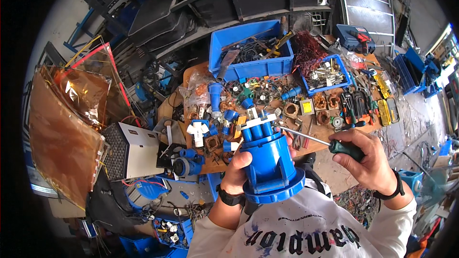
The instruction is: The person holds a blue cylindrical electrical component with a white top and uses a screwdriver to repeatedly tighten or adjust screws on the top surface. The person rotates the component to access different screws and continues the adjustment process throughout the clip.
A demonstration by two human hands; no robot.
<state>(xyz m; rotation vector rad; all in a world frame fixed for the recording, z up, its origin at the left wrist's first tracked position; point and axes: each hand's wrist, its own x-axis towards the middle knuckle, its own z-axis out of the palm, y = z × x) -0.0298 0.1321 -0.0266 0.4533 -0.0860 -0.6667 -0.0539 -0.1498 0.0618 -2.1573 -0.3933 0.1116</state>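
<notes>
My left hand (233, 173) is wrapped round a large blue industrial plug (267, 157), held up in front of my chest. The plug's broad ribbed collar faces down toward me, and blue cylinders with a white plate (258, 121) and metal parts stand at its upper end. In my right hand (370, 165) is a screwdriver (311, 137) with a dark green handle. Its long metal shaft runs left to the plug's upper part, close to the white plate. Whether the tip sits in a screw is too small to tell. My left fingers are partly hidden behind the plug.
Beyond my hands a wooden workbench (221, 166) carries several blue and white connectors, loose parts and hand tools. A big blue bin (253, 70) of cables and a smaller blue tray (330, 86) of metal pieces stand at the back. Brown sheets (60, 129) lean at left.
</notes>
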